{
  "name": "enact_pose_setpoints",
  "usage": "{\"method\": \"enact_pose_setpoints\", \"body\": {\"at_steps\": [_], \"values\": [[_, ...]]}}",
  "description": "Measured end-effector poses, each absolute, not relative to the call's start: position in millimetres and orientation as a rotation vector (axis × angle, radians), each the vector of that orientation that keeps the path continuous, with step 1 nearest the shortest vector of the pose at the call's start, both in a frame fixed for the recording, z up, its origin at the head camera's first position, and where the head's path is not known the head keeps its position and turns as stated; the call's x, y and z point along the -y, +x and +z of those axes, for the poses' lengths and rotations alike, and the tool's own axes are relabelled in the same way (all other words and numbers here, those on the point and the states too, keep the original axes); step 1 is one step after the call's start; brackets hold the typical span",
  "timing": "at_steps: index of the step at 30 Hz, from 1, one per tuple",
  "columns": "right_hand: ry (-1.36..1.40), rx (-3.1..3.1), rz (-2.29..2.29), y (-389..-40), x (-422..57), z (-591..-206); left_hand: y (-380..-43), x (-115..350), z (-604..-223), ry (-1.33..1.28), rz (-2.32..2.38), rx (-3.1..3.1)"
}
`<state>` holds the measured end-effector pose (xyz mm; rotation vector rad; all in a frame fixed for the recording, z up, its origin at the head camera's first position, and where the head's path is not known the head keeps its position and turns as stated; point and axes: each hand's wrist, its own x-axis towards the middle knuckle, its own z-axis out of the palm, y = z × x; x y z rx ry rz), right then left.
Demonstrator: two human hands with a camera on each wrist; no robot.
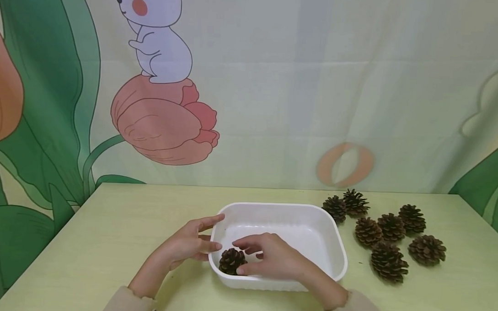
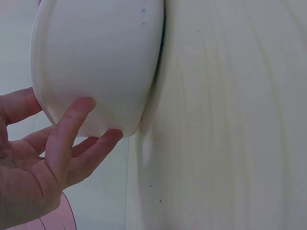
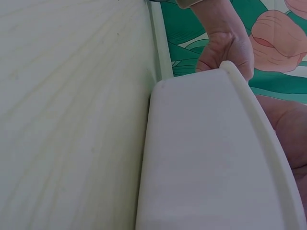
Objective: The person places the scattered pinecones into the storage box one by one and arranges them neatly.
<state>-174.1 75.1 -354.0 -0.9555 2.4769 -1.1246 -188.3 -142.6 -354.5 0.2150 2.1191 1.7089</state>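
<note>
White tub [image 1: 287,239], lower centre: smooth, kinda glossy plastic. Pinecones [image 1: 391,227], right: rough, matt, woody. Backdrop [image 1: 268,83] up top: creased cloth.

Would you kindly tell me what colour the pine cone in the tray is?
Dark brown; the pine cone shows best in the head view.

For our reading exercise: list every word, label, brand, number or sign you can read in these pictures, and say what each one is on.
Readable text: none in any view.
White tray: small bluish marks on its outside, too small and blurred to tell whether they are writing.
Backdrop: printed drawings, no readable words or numbers.
Table: no readable lettering.
</note>
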Motion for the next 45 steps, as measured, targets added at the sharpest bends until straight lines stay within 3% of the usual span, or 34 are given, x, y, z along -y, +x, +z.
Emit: {"method": "enact_pose_setpoints", "body": {"at_steps": [22,45], "values": [[-1.018,-2.550,-1.242,-162.4,-129.7,-339.9,-188.2,140.9,-353.7,0.183,1.692,-2.151],[-0.876,-2.698,-1.331,-149.6,-196.5,-324.0,-188.4,143.2,-355.7,0.202,1.717,-2.124]]}}
